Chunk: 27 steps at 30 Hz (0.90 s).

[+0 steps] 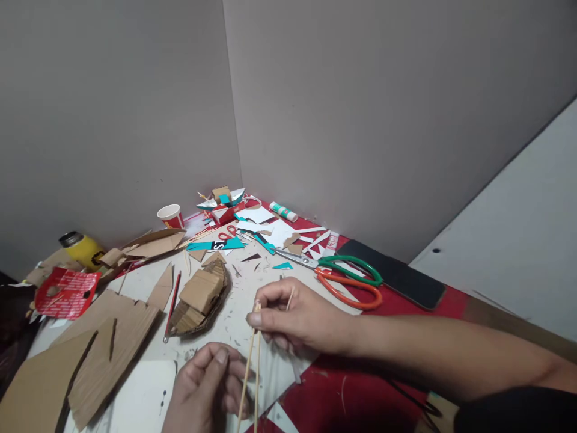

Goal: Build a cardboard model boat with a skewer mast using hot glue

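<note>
My right hand [293, 316] pinches the upper ends of two thin wooden skewers [250, 367] between thumb and forefinger. They run down close together, spreading slightly apart. A further stick tip [291, 297] pokes up behind the forefinger. Lower left of it, my left hand [210, 385] is closed, thumb pressed to the curled forefinger, beside the skewers; whatever it may pinch is too small to make out. Just beyond the left hand lies a boat-shaped cardboard piece [202, 297] with a block on top. A pencil [172, 307] rests along its left side.
Large scissors [329, 266] with green and orange handles lie open near a dark phone-like slab [396, 273]. Paper scraps [279, 231], a glue stick [283, 211], a paper cup [170, 215] and a small model boat [223, 198] stand farther back. Cardboard sheets [121, 343] and a yellow bottle [85, 249] occupy the left.
</note>
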Available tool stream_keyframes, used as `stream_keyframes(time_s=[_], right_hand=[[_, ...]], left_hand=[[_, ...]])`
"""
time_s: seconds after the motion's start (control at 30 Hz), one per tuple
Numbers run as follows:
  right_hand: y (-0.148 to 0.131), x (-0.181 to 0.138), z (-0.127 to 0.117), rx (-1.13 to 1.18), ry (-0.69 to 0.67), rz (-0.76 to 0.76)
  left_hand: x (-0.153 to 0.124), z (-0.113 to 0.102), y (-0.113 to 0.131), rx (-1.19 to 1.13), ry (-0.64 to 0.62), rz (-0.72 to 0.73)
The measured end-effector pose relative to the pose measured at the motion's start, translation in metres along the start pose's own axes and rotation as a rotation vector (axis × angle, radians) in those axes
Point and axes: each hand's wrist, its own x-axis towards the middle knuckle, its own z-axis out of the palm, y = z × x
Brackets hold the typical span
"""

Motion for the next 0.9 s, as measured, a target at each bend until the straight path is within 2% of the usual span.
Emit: stream_keyframes(time_s=[0.17, 0.33, 0.5, 0.7, 0.9], right_hand=[[0.002, 0.001, -0.001, -0.002, -0.037, 0.042], [0.007, 0.002, 0.004, -0.029, -0.064, 0.096], [0.007, -0.001, 0.006, -0.049, -0.099, 0.079], [0.008, -0.001, 0.008, -0.072, -0.124, 0.073], [0.009, 0.000, 0.009, -0.100, -0.134, 0.088]], left_hand=[[-0.002, 0.000, -0.001, -0.024, -0.075, 0.015], [-0.007, -0.002, -0.003, 0.120, -0.057, -0.004], [-0.002, -0.003, -0.008, 0.081, -0.090, -0.042], [-0.001, -0.006, -0.007, 0.132, -0.111, 0.016], [-0.004, -0.004, -0.004, 0.078, -0.114, -0.048]])
